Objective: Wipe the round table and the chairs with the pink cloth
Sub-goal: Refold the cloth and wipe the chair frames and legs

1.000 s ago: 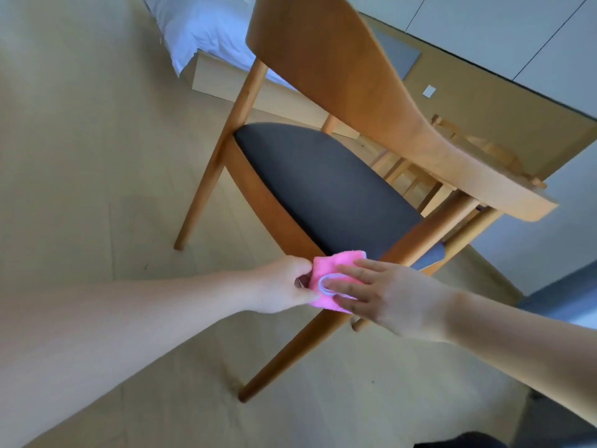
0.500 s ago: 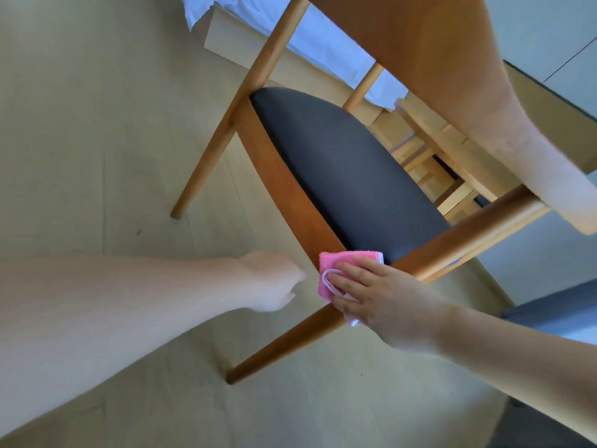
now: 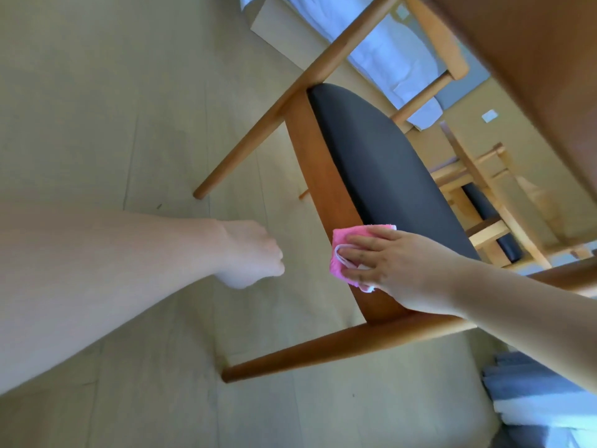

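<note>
Right hand point(image 3: 400, 263) flat, pressing pink cloth point(image 3: 347, 250) on chair point(image 3: 326, 176) rail, left hand point(image 3: 255, 253) loosely curled (holding nothing)

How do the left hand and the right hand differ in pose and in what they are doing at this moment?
The right hand lies flat with straight fingers, pressing the pink cloth onto the chair's wooden seat rail; the left hand has loosely curled fingers and holds nothing.
The right hand touches the chair; the left hand hangs apart from it, above the floor.
Both are bare and reach forward.

Bright soft daylight; blurred, wide-angle-warped edges.
</note>
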{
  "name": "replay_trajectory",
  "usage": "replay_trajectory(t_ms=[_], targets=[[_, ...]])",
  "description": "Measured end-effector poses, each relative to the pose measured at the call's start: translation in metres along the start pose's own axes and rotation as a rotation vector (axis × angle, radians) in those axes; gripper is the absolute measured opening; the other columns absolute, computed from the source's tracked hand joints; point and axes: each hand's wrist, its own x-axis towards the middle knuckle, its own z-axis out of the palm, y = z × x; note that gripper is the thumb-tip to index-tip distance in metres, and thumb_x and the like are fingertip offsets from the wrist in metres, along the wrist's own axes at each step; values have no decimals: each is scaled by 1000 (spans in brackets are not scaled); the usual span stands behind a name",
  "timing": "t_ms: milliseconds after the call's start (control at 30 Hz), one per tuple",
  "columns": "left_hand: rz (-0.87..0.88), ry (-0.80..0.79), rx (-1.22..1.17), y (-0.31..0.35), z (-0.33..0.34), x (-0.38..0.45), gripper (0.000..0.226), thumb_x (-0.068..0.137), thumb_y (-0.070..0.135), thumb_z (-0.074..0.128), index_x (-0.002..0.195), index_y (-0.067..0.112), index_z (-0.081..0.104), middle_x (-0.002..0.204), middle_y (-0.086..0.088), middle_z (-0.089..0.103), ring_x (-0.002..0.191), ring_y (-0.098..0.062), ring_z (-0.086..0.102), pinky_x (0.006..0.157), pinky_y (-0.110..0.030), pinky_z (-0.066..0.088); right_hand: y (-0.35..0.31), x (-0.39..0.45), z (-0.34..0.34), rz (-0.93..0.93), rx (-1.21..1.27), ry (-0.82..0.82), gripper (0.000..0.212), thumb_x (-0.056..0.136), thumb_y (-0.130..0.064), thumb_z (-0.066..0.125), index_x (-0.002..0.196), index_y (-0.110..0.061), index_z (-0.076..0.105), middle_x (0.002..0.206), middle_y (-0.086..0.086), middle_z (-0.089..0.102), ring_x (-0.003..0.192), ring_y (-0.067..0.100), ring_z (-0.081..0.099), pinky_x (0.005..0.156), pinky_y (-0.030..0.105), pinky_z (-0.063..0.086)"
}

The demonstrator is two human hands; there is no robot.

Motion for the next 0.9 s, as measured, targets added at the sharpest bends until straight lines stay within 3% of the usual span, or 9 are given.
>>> replay_trajectory(t_ms=[300,467,667,900], targets=[[-154,70,-44,-42,13,-16,22,87,5,44,99,21,52,91,1,50,87,-25,56,81,-43,50,51,81,-40,102,-65,88,61,97,-16,46,151,-29,21,160,0,16,148,23,7,121,42,6],[-276,110,-105,-69,18,-32,25,88,7,44,105,23,53,97,4,52,93,-23,54,88,-41,48,88,129,-61,179,-74,99,59,98,-14,45,151,-30,24,159,0,18,148,23,9,120,42,7],[-357,271,-54,-84,26,-46,40,90,14,46,129,23,44,121,4,51,113,-18,47,105,-37,33,129,174,-75,179,-104,145,47,97,-17,43,142,-30,38,150,-5,33,142,22,22,117,42,18],[-329,219,-124,-78,32,-43,51,94,15,43,144,22,30,144,-3,36,130,-21,33,114,-40,22,155,217,-84,280,-49,111,53,97,-15,41,147,-29,31,158,-2,19,146,26,10,118,49,11]])
